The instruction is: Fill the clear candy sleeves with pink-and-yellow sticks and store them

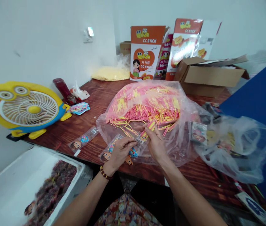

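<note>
My left hand (119, 151) is closed on a clear printed packet (133, 147) that lies at the front of the wooden table (90, 103). My right hand (155, 142) pinches a small bunch of pink and yellow sticks (148, 128) at the packet's open end. Just behind both hands, an open clear plastic bag (185, 106) holds a large heap of the same pink and yellow sticks (144, 103). Another printed packet (83, 139) lies flat on the table to the left of my hands.
A yellow cartoon fan (24, 108) stands at the left. A white bin (12, 185) with filled packets sits below left. Orange CC Stick boxes (146, 51) and a brown carton (208, 75) stand behind. A clear bag of packets (229, 147) lies right.
</note>
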A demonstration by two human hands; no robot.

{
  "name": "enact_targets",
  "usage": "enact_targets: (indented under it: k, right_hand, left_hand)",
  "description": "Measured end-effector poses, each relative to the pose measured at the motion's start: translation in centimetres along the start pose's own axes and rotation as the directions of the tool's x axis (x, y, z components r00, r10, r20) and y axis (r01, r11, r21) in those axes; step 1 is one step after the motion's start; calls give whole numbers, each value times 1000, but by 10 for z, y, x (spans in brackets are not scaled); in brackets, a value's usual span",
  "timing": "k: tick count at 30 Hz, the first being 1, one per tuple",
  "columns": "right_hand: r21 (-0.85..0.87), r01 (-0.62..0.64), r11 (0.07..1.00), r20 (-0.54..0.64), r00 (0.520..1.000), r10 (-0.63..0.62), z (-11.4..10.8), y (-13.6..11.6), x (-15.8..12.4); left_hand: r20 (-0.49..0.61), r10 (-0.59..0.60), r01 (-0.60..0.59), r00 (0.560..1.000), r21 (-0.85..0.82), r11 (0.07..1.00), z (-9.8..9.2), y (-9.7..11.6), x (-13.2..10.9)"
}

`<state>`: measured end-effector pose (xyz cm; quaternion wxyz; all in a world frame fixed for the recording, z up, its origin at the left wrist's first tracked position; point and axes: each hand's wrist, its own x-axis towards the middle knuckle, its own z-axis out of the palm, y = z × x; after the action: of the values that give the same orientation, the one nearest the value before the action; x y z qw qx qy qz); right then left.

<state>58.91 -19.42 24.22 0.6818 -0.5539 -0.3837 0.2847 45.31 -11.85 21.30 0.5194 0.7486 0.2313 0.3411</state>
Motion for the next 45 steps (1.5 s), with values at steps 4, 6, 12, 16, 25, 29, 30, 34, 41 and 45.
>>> enact_targets:
  k: [4,6,12,16,25,29,30,34,41,45]
  right_hand:
    - [87,-22,996,121,993,11,-7,-8,7]
    - [72,-16,997,157,988,4,-9,-16,13]
    - [-262,185,947,254,960,-117,-16,-35,27]
    - [-378,210,902,404,914,-43,-26,-44,33]
    - [-416,228,880,297,949,-105,-31,-49,31]
    - [-380,172,909,249,965,-78,-23,-52,36]
    - [-344,142,928,255,965,-53,-21,-52,38]
    - [-209,21,978,237,971,30,-15,-51,43]
    - [-78,-150,986,218,962,164,-8,-30,36]
    - [-33,-211,977,280,936,212,-5,-19,33]
  left_hand:
    - [5,-104,104,995,-167,980,2,8,7]
    - [0,-133,129,991,-247,960,3,9,11]
    - [-40,-150,125,988,-361,924,6,7,26]
    - [-18,-124,106,992,-415,904,6,10,34]
    - [-118,-66,10,991,-421,907,-6,2,32]
    - [-188,-53,-22,981,-377,926,-12,11,30]
    - [-196,-61,-21,979,-389,921,-13,13,31]
    - [-81,-148,84,986,-529,845,-16,20,31]
    - [125,-288,308,949,-552,775,-19,16,24]
    - [36,-277,259,960,-488,833,-21,12,23]
